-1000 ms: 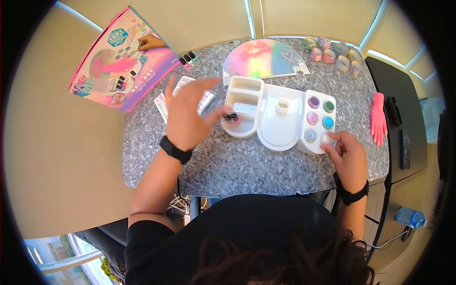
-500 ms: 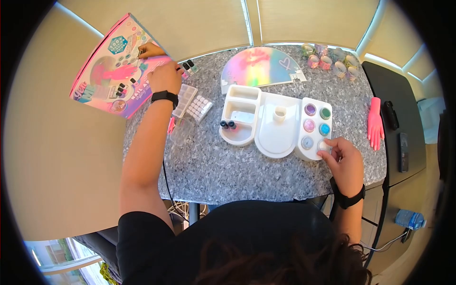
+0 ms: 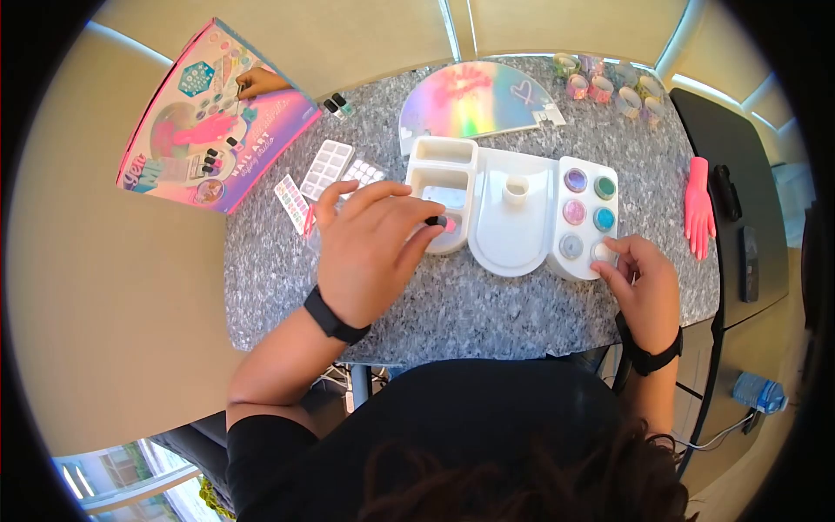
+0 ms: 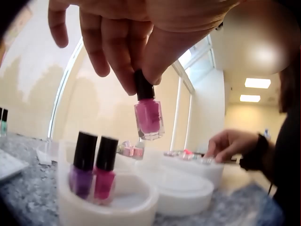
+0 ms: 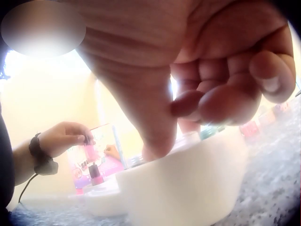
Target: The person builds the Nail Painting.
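My left hand [image 3: 370,248] pinches a pink nail polish bottle [image 4: 149,117] by its black cap, above the round-ended compartment of the white tray [image 4: 141,209]. In that compartment stand a purple nail polish bottle [image 4: 83,165] and another pink one [image 4: 105,172], side by side and upright. My right hand [image 3: 644,274] is at the tray's right section, thumb and forefinger on either side of a white glitter pot [image 3: 603,250] in its front right hole. Several other glitter pots, among them a turquoise one [image 3: 604,218], fill the holes beside it.
A nail art box [image 3: 217,130] stands at the back left, two polish bottles [image 3: 339,106] beside it. White sectioned cases [image 3: 328,170] and a sticker sheet [image 3: 294,200] lie left. Behind the tray is a shiny half-round panel [image 3: 478,100]; a pink model hand [image 3: 698,209] lies right.
My left hand reached to the bottles by the box, took a pink nail polish bottle and came back over the tray. My right hand has stayed at the white glitter pot.
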Available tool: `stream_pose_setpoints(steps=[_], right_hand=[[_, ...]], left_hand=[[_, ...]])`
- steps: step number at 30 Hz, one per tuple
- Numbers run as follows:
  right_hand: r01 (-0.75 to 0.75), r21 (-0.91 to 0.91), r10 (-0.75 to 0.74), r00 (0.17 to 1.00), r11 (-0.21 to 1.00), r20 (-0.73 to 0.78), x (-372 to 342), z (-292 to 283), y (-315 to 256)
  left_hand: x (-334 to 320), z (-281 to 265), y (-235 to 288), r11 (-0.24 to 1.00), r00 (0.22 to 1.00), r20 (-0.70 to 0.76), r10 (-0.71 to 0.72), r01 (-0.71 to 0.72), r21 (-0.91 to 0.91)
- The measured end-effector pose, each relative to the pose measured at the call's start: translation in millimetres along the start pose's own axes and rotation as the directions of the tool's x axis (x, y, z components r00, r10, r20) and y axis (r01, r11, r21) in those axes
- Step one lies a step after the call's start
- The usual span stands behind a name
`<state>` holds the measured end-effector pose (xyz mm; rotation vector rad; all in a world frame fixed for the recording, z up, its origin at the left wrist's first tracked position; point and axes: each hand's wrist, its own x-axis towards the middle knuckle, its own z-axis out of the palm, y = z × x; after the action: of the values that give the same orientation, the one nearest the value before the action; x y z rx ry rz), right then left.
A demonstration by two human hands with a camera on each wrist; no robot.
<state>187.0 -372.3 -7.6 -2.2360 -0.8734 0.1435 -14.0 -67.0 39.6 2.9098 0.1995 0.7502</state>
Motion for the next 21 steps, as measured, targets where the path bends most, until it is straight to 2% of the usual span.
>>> stream_pose_setpoints(steps=[3, 10, 13, 16, 18, 20, 21], right_hand=[[-0.016, 0.009, 0.016, 1.000, 1.000, 0.002, 0, -1, -4], [-0.007, -0.008, 0.007, 1.000, 1.000, -0.009, -2, 0, -5], [0.007, 0.015, -0.007, 1.000, 1.000, -0.001, -2, 1, -2], [0.021, 0.015, -0.021, 1.000, 1.000, -0.020, 0, 3, -1], [0.000, 0.057, 0.001, 1.000, 0.998, -0.018, -2, 5, 3], [0.000, 0.060, 0.000, 1.000, 0.998, -0.008, -2, 4, 3], [0.003, 0.063, -0.003, 1.000, 0.998, 0.000, -2, 3, 3]], left_hand=[[-5, 19, -1, 0.989, 0.996, -0.058, 0.068, -0.059, 0.138], [-7, 36, -4, 0.984, 0.998, -0.028, 0.054, -0.049, 0.173], [-7, 35, 2, 0.968, 0.998, -0.041, 0.054, -0.042, 0.249], [5, 18, 3, 0.984, 0.996, -0.086, 0.002, 0.013, 0.178], [20, 5, -24, 0.976, 0.979, -0.178, -0.099, 0.130, 0.173], [44, -3, -59, 0.932, 0.949, -0.102, -0.298, 0.312, 0.187], [55, -1, -85, 0.899, 0.944, -0.123, -0.306, 0.329, 0.288]])
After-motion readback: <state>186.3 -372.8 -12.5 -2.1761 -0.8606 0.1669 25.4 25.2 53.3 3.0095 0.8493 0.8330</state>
